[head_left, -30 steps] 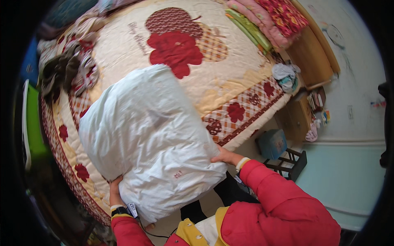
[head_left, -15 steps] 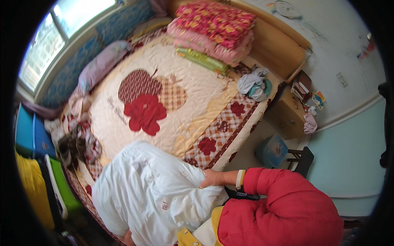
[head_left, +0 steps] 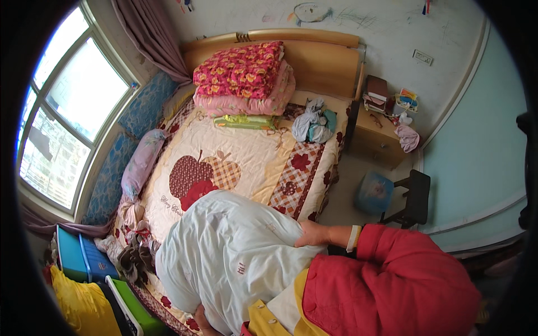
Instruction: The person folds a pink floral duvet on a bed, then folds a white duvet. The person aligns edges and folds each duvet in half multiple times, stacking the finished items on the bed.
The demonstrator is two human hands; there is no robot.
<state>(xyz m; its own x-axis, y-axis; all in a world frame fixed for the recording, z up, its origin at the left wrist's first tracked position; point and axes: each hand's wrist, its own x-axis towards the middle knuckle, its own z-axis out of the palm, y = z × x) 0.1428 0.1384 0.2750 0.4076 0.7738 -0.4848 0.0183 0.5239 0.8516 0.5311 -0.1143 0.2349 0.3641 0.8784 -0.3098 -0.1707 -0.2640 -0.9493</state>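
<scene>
A big, puffy pale-blue pillow with small dark print is held up in front of my body, above the near part of the bed. My right hand is closed on its right edge, thumb on top and the other fingers mostly hidden. Low on the pillow's left side, my left hand shows only in part, gripping the edge from below. The bed beneath has a cream cover with red and checked fruit and flower patches, partly hidden by the pillow.
Folded pink and red quilts are stacked by the headboard, with a green packet before them. Crumpled clothes lie at the right edge. A nightstand, black stool and blue tub stand right; storage boxes stand left.
The view has tilted up and turned, showing more of the window, headboard and wall. Both hands keep their hold on the pillow, which sits slightly further right in the picture.
</scene>
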